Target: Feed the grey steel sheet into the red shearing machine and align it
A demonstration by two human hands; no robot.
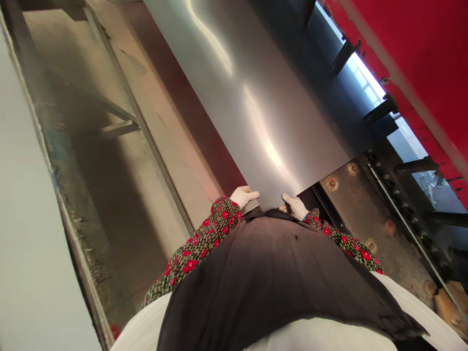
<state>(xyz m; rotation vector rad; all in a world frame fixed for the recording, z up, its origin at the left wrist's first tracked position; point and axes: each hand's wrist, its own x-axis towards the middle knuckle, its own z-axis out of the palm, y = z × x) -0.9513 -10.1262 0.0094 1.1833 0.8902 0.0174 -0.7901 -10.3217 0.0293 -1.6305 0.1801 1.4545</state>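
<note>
A long, shiny metal sheet [278, 112] stretches away from my body toward the top of the view. My gloved left hand [244, 196] grips its near left corner, thumb lying on the upper face. At the near edge further right, my gloved right hand [294, 204] pinches the sheet with its thumb on top; the fingers beneath are mostly hidden. Below my left hand a small grey metal piece [250, 206] shows, and I cannot tell whether the hand touches it. A dark apron [278, 263] covers my front, close against the sheet's near edge.
On the right stands a red machine [413, 63] with several black rods below it. A worn metal bed with bolts [343, 195] lies beside the sheet. Left are a metal frame bar [146, 131] and a pale sheet or panel [29, 219].
</note>
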